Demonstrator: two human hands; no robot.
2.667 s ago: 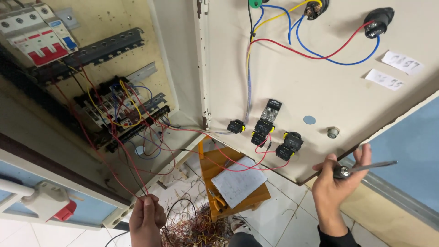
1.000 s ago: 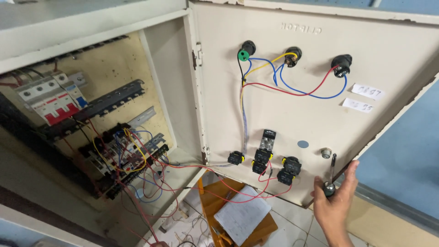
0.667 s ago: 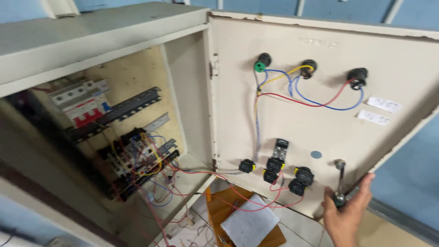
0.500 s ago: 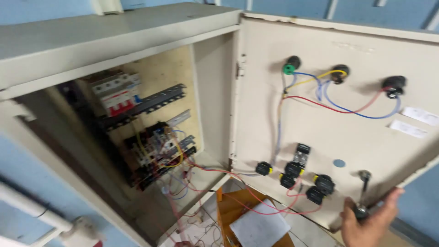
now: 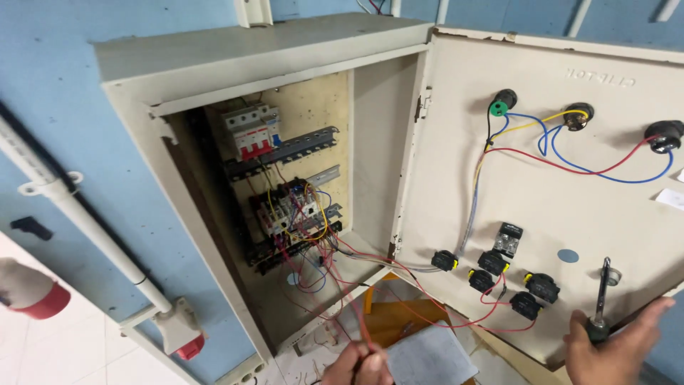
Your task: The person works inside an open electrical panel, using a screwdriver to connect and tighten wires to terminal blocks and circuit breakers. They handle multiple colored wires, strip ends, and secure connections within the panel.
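My right hand (image 5: 616, 349) grips a screwdriver (image 5: 600, 303) upright against the open door's (image 5: 541, 192) near right edge, tip pointing up beside the lock (image 5: 611, 276), while my left hand (image 5: 356, 363), low and centre, pinches a red wire (image 5: 356, 324).

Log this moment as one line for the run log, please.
left hand: pinching red wire | right hand: holding screwdriver at open cabinet door | cabinet: open, wiring exposed

Left hand (image 5: 356, 367) back — on red wire (image 5: 354, 314)
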